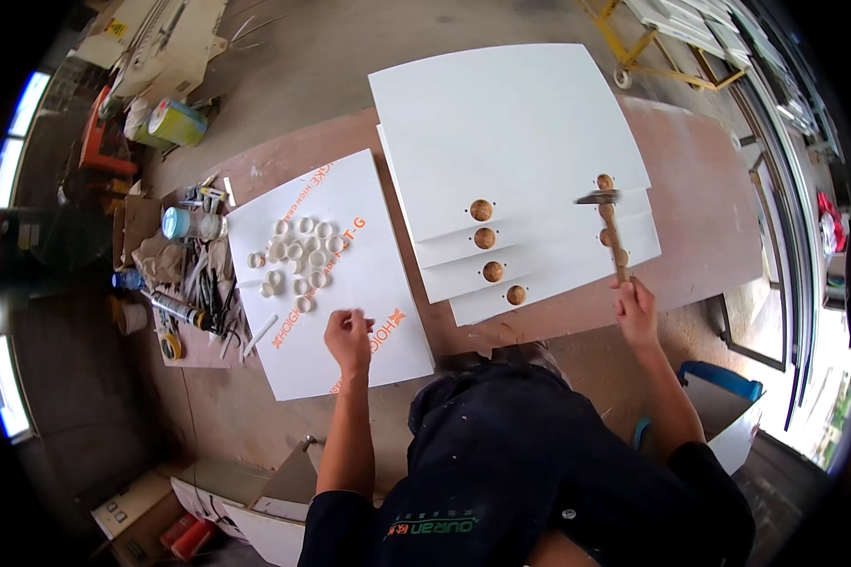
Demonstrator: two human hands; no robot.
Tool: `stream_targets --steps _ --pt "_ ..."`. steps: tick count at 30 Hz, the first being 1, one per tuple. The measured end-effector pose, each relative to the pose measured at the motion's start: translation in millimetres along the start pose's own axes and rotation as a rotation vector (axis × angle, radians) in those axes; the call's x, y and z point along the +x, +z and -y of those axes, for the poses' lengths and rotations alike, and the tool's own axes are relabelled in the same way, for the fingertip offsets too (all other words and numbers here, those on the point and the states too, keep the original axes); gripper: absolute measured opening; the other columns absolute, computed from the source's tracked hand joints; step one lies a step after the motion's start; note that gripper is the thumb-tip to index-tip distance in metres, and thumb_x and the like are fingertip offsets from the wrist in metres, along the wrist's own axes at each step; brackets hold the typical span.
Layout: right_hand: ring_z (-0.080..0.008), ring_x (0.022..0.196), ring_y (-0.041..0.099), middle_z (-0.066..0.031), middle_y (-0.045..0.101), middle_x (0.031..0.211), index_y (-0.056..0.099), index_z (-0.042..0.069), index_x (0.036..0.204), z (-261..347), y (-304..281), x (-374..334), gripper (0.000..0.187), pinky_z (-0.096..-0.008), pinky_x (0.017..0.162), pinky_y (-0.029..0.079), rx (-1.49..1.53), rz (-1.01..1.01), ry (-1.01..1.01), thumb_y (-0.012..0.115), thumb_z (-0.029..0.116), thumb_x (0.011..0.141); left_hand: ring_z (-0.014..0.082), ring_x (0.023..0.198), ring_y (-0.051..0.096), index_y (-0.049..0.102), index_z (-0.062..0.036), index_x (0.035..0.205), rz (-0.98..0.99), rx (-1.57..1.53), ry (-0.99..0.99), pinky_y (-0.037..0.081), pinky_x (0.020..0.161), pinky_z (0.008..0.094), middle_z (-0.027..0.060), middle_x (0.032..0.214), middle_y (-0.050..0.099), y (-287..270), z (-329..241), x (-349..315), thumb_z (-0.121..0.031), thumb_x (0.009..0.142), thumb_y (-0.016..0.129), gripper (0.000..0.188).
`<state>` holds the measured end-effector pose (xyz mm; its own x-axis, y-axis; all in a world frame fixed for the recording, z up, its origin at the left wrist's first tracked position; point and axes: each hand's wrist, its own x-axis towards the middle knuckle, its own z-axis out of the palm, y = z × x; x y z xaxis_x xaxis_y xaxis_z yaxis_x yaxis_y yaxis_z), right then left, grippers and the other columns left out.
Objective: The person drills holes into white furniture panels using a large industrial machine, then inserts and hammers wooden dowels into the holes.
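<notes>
My right hand grips the wooden handle of a hammer, its dark metal head lying over the right edge holes of the stacked white panels. Round recesses with brown bottoms, such as this hole, run along the stepped edges in two groups, each flanked by small dark dots. Over a white board with orange print, my left hand is closed with fingertips pinched together; what they hold, if anything, is too small to make out. Many white round plastic rings lie loosely piled on that board, just beyond this hand.
A reddish-brown table carries the panels. At its left end are a clear jar with a blue lid, a sealant tube, a tape measure and jumbled tools. A yellow-framed cart stands far right, a blue-rimmed bin near right.
</notes>
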<state>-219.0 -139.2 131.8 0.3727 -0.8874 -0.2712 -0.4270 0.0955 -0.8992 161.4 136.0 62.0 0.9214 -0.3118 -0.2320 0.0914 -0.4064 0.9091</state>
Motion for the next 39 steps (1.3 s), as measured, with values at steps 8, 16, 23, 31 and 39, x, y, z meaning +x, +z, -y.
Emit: stream_targets --steps 8,16,23,31,39 --pt "-0.0062 0.058 0.039 0.0042 0.044 0.067 0.056 0.001 0.106 42 60 -9 0.018 -0.0224 0.055 0.035 0.081 0.097 -0.17 0.049 0.015 0.097 0.0288 0.07 0.062 0.066 -0.0016 0.091 0.412 0.314 0.799 0.05 0.062 0.0335 0.0119 0.084 0.064 106 -124 17 -0.005 0.085 0.064 0.008" --pt "-0.0297 0.054 0.053 -0.0142 0.053 0.062 0.058 0.004 0.096 35 87 9 0.023 -0.0377 0.052 0.04 -0.309 0.034 -0.145 0.05 0.026 0.097 0.0285 0.071 0.061 0.069 -0.0064 0.085 0.468 0.624 0.881 0.05 0.061 0.0387 0.0083 0.082 0.059 166 -126 31 -0.014 0.085 0.063 0.009" --pt "-0.0392 0.066 0.06 -0.0171 0.061 0.072 0.055 0.005 0.095 38 96 22 0.023 -0.0457 0.057 0.045 -0.441 0.009 -0.184 0.051 0.028 0.096 0.0276 0.072 0.061 0.069 -0.0077 0.084 0.446 0.646 0.904 0.05 0.061 0.0387 0.0072 0.081 0.059 177 -127 31 -0.014 0.084 0.064 0.008" --pt "-0.0382 0.069 0.061 -0.0157 0.064 0.077 0.054 0.006 0.095 37 99 27 0.02 -0.0466 0.058 0.047 -0.561 0.008 -0.281 0.05 0.025 0.096 0.0251 0.076 0.06 0.069 -0.0092 0.083 0.418 0.644 0.91 0.049 0.06 0.0381 0.0055 0.081 0.058 177 -127 26 -0.014 0.083 0.064 0.007" --pt "-0.0379 0.068 0.061 -0.0148 0.063 0.079 0.056 0.006 0.098 42 88 31 0.019 -0.0448 0.058 0.047 -0.606 0.023 -0.323 0.051 0.024 0.096 0.0245 0.078 0.061 0.069 -0.0101 0.083 0.429 0.663 0.914 0.05 0.061 0.038 0.0053 0.081 0.058 176 -129 23 -0.014 0.082 0.065 0.006"
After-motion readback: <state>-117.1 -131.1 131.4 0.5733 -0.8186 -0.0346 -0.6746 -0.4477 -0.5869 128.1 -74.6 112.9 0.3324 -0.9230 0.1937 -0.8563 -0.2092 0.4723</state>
